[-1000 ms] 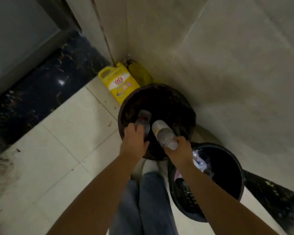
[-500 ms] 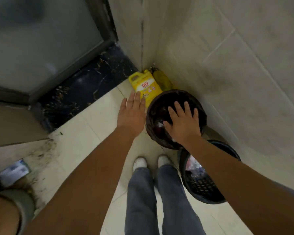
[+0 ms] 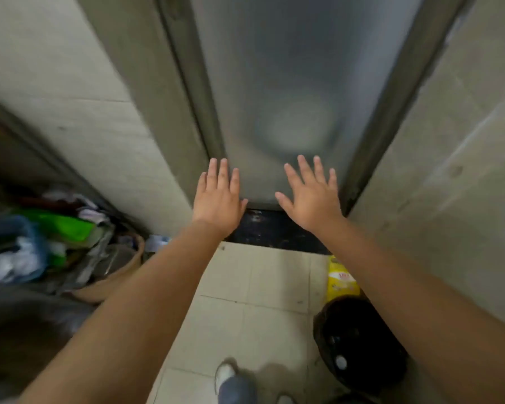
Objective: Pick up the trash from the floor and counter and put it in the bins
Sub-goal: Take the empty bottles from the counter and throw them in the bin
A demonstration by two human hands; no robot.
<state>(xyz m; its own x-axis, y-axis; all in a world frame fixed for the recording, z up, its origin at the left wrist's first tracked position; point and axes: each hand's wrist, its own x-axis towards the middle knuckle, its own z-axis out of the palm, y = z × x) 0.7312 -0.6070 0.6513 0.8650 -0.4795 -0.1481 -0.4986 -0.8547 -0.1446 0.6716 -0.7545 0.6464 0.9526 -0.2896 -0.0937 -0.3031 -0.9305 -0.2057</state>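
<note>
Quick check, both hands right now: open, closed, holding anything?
Left hand: open, fingers spread, holding nothing.
Right hand: open, fingers spread, holding nothing.

Dim, flat indoor light, soft with motion blur.
The frosted door panel (image 3: 289, 83) is glowing faintly at upper centre; the lower-left clutter is smearing, and edges are bowing outward.

Dark round bin (image 3: 359, 342) upright on the floor at lower right, white cap (image 3: 340, 362) inside, beside yellow jug (image 3: 341, 279)
</note>
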